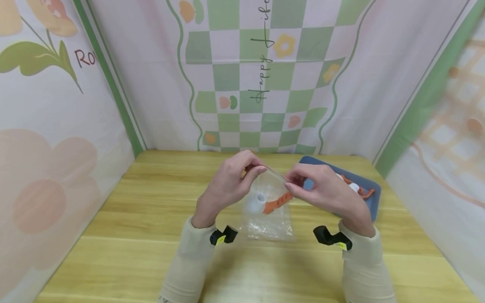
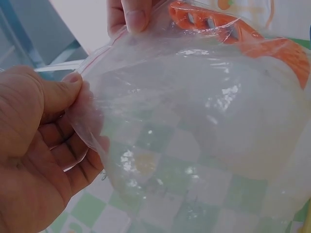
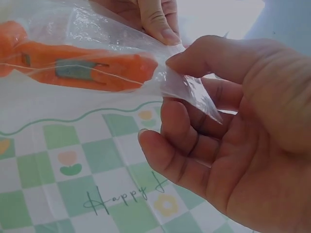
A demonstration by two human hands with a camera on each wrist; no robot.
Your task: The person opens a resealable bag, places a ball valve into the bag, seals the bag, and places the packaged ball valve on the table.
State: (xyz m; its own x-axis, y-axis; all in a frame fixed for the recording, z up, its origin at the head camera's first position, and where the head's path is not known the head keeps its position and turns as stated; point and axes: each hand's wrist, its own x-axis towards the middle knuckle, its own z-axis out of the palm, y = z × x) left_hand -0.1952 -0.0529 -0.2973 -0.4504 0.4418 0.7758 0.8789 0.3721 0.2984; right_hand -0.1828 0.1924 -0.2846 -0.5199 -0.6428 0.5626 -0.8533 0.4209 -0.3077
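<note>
A clear zip bag (image 1: 270, 230) hangs above the table from both hands, its mouth edge uppermost. My left hand (image 1: 229, 183) pinches one end of that edge between thumb and fingers. At the other end, my right hand (image 1: 327, 187) pinches a corner, whose plastic tip pokes out past the fingers in the right wrist view. A thin red line runs along the bag's mouth (image 2: 99, 53) in the left wrist view. Inside lies an object with a rounded white part (image 1: 254, 203) and a slotted orange arm (image 3: 104, 68) that reaches toward the right hand.
A blue tray (image 1: 375, 206) stands at the right of the wooden table (image 1: 151, 235), partly behind the right hand. It bears orange and white pieces (image 1: 365, 193). Patterned cloth (image 1: 261, 75) hangs at the back and both sides.
</note>
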